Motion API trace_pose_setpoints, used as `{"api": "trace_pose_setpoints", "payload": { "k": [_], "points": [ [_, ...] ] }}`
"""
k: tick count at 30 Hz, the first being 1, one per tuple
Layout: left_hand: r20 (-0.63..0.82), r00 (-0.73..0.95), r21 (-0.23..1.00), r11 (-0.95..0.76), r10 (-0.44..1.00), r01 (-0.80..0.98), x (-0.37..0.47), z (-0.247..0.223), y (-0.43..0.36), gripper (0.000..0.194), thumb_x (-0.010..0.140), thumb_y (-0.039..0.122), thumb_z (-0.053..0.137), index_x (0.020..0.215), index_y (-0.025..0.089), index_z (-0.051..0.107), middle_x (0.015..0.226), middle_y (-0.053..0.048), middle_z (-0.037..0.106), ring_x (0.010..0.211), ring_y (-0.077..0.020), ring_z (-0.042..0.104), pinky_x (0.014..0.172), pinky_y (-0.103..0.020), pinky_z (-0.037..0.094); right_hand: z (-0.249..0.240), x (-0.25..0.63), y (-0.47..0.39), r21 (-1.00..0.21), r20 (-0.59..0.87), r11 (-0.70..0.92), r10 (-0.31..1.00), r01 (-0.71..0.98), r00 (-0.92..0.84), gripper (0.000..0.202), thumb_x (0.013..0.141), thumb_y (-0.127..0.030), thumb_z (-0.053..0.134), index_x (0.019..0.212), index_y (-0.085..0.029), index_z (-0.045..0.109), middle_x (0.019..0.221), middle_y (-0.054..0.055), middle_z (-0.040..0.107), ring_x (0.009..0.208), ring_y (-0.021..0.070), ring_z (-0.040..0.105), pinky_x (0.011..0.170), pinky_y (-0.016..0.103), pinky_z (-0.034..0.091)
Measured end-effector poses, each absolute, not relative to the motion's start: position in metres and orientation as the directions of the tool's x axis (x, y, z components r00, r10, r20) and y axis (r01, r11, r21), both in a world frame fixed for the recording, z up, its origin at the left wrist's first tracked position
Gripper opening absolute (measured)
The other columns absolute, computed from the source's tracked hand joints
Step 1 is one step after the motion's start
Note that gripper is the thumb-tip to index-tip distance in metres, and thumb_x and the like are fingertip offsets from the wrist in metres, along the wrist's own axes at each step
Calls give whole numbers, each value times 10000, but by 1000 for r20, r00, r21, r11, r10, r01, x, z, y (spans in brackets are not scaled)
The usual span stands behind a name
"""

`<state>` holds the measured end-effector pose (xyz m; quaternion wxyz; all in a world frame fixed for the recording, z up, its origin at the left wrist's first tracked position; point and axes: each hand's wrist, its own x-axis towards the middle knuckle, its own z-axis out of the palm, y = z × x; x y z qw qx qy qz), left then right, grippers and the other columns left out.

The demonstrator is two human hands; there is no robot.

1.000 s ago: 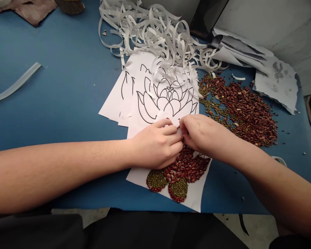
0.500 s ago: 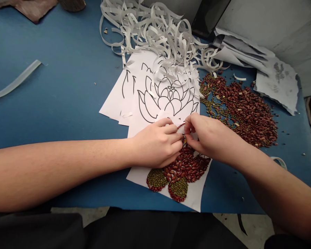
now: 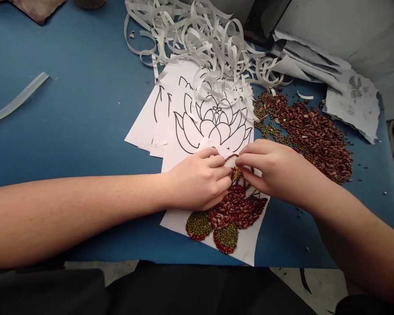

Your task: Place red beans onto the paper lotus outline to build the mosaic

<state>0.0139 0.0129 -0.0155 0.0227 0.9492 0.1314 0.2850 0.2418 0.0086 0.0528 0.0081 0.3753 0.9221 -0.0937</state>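
Observation:
My left hand (image 3: 200, 179) lies across a white sheet (image 3: 246, 256), fingers side by side and thumb hidden. Beside its fingertips, my right hand (image 3: 265, 166) has thumb and forefinger drawn close together just above the sheet; anything between them is too small to make out. Below my hands is a bean picture (image 3: 238, 210), with red beans in petal shapes. Two rounded leaf shapes of green beans (image 3: 228, 236) have red bean edges. Near my right fingertips are some yellow pieces (image 3: 237, 172) and a curved line of red beans (image 3: 230, 156).
Beyond my hands lies a printed lotus outline (image 3: 216, 122), partly covered by a heap of curled white paper strips (image 3: 197, 35). Loose red beans (image 3: 318, 140) and green beans (image 3: 271, 130) are piled at right. Torn paper (image 3: 351, 96) lies behind them on the blue table (image 3: 85, 109).
My right hand has lifted and turned slightly, its fingers straighter, uncovering the yellow pieces and more of the red bean line. My left hand stays in place.

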Motion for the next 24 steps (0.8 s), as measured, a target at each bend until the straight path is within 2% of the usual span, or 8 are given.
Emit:
{"api": "trace_pose_setpoints", "payload": {
  "k": [5,13,19,24],
  "points": [
    [529,804,147,-962,273,230,14,-14,13,214,996,278,595,836,165,681,908,-84,749,864,-224,644,899,-416,517,47,248,6,-188,-23,753,639,631,-769,226,970,-147,555,899,-176,768,965,108,733,856,218,622,768,356,474],
    [528,804,140,-962,272,234,14,-15,12,212,1007,290,573,883,169,696,953,-84,772,888,-223,658,925,-412,518,41,246,-1,-136,37,775,626,616,-779,228,953,-133,592,814,-176,767,922,91,740,780,201,591,717,364,459],
    [548,784,165,-956,293,243,13,-12,14,193,1009,282,558,952,160,697,1035,-61,789,898,-220,665,912,-408,512,43,254,-7,-193,174,710,704,678,-688,177,969,-150,602,881,-163,755,936,95,749,825,212,654,761,362,545],
    [536,786,192,-951,309,243,13,-10,15,177,995,269,582,1001,142,706,1126,-53,787,936,-225,662,936,-419,496,43,274,-15,-181,180,660,751,730,-635,149,955,-171,626,878,-200,749,944,88,754,824,228,671,766,387,550]
  ]
}}
